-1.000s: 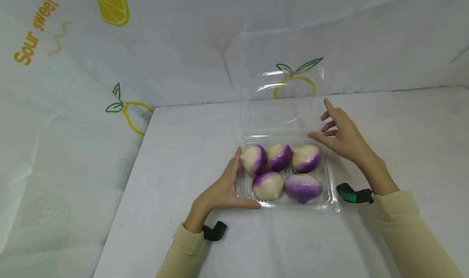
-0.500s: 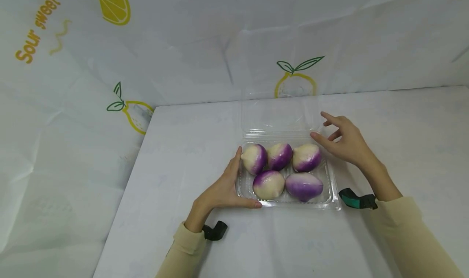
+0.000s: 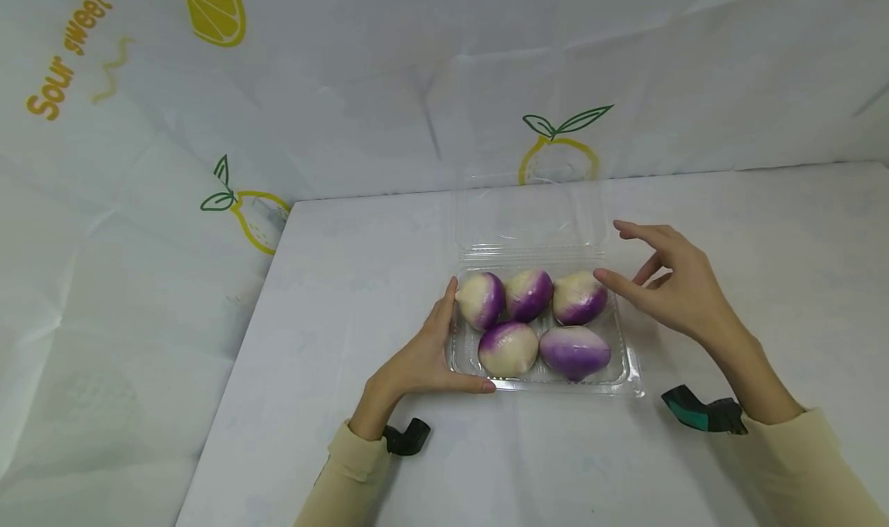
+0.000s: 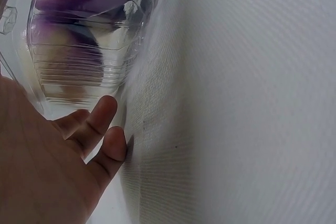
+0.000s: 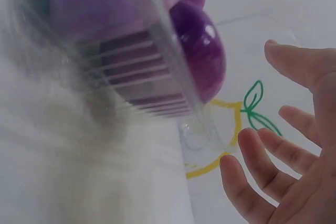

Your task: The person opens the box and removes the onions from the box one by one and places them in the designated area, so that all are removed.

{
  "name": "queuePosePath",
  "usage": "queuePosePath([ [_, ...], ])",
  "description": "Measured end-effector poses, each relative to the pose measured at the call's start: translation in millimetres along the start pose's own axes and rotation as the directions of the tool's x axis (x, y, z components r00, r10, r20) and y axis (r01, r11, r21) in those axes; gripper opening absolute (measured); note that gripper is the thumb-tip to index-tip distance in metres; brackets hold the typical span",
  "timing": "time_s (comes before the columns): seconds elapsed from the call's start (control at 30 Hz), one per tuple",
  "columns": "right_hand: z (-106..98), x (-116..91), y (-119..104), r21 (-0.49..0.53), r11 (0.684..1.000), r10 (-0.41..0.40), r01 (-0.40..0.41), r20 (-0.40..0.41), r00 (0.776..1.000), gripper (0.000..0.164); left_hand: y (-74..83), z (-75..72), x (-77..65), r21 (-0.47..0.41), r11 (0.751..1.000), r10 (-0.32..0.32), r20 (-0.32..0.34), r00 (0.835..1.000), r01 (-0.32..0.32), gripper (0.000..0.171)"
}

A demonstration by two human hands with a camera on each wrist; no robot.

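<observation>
Several white-and-purple turnips lie in two rows in a clear plastic clamshell box. Its lid, hinged at the far side, stands tipped back behind the box. My left hand rests at the near-left corner, with the thumb along the front rim and the forefinger along the left side. In the left wrist view, its other fingers lie beside the ribbed box wall. My right hand hovers off the far-right corner, fingers spread and holding nothing. Its thumb tip overlaps the far-right turnip in the head view.
A white cloth covers the table. Behind and to the left hangs a pale sheet printed with lemons and lettering. Both wrists carry a dark camera mount, one at the left wrist and one at the right wrist.
My right hand has moved away from the lid's right edge, toward me and to the right. The lid has tipped further back. My left hand and the turnips have stayed put.
</observation>
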State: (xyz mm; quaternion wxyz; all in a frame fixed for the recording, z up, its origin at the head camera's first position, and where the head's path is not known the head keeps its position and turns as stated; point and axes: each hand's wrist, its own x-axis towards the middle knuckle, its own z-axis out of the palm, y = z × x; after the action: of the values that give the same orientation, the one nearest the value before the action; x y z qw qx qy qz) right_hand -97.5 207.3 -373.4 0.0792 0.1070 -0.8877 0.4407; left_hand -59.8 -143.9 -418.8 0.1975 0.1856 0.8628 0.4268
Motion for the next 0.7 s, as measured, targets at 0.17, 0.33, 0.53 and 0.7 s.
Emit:
queuePosePath([
  [0.17, -1.6, -12.0, -10.3, 0.022, 0.998, -0.064, 0.064, -0.002, 0.998, 0.07, 0.0, 0.5, -0.4, 0.005, 1.0, -0.012, -0.003, 1.0, 0.012, 0.152],
  [0.33, -2.0, -24.3, -17.1, 0.021, 0.988, -0.151, 0.151, 0.026, 0.988, 0.073, -0.1, 1.1, -0.6, 0.001, 1.0, -0.009, -0.009, 1.0, 0.009, 0.151],
  [0.53, 2.1, -40.4, -22.5, 0.076, 0.979, -0.194, 0.19, 0.049, 0.98, 0.074, -1.8, 1.9, 0.1, -0.008, 1.0, -0.009, -0.014, 1.0, 0.008, 0.152],
  [0.7, 9.4, -51.8, -24.3, 0.101, 0.97, -0.229, 0.222, 0.061, 0.972, 0.072, -2.2, 2.4, -0.4, -0.012, 1.0, -0.006, -0.022, 1.0, 0.006, 0.151],
])
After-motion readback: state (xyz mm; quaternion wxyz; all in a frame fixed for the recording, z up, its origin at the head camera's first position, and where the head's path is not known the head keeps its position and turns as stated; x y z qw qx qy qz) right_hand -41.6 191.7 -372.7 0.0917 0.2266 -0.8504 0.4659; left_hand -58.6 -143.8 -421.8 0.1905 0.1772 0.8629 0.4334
